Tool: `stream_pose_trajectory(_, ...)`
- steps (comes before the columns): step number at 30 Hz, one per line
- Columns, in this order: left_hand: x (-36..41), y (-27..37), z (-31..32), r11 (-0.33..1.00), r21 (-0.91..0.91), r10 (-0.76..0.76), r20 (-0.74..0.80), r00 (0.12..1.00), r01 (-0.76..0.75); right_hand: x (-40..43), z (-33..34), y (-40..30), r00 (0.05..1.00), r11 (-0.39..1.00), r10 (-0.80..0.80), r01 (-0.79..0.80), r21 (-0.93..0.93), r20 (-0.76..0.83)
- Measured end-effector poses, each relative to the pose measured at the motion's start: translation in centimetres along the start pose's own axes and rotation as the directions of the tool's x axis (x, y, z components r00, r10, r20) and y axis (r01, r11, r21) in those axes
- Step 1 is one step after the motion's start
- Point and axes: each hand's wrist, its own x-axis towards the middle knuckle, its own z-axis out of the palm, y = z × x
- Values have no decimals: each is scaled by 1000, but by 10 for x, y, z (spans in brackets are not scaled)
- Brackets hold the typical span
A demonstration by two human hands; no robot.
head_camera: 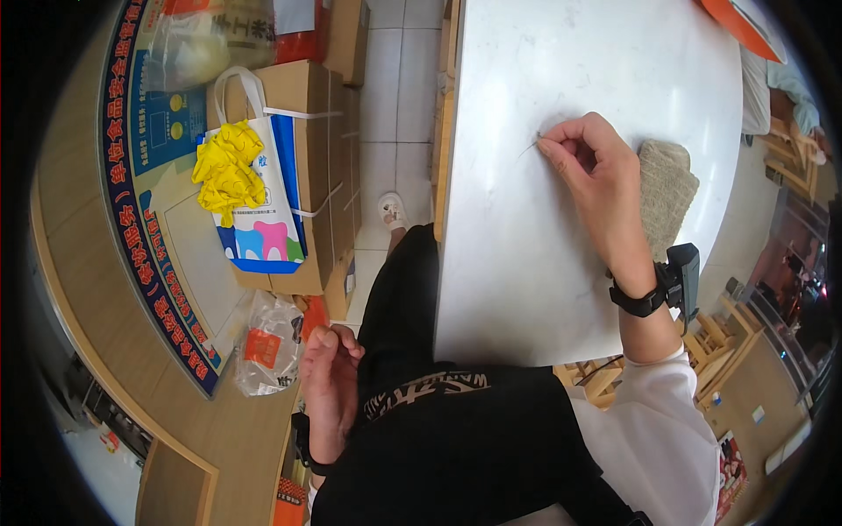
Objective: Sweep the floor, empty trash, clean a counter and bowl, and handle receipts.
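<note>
My right hand [592, 154] is over the white tabletop [520, 263], its thumb and forefinger pinched on a very thin dark strand [528, 146] that looks like a hair or thread. Just right of that hand a folded grey-brown cloth [668, 191] lies on the table, partly hidden by the wrist. My left hand [331, 368] is held low beside my black apron, off the table, with its fingers curled; whether anything is between them cannot be made out. A crumpled clear plastic bag [268, 348] with an orange label is close to it.
Left of the table, stacked cardboard boxes [296, 276] carry a white and blue tote bag [270, 191] with a crumpled yellow plastic bag [230, 167] on it. An orange-rimmed object [743, 29] is at the table's far right corner. Wooden stools [717, 335] stand beyond the right edge.
</note>
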Motion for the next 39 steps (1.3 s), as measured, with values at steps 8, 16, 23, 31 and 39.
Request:
stream_pose_trajectory(8,-6,7,-1,999,-5,37,77,996,-36,-18,-24,2,986,852,123,-161,499,109)
stream_pose_trajectory(16,-23,14,-2,996,26,73,244,967,-81,-68,-64,-37,997,571,-54,-19,821,60)
stream_pose_trajectory(23,-46,23,1,949,185,162,413,896,-256,-125,-81,-78,976,523,-201,179,834,-83)
stream_pose_trajectory(31,-94,60,61,702,316,84,853,515,-638,-178,-53,-134,928,605,-348,330,724,-133)
stream_pose_trajectory(39,-99,60,41,642,247,181,871,457,-726,-201,-31,-154,926,625,-357,332,706,-120)
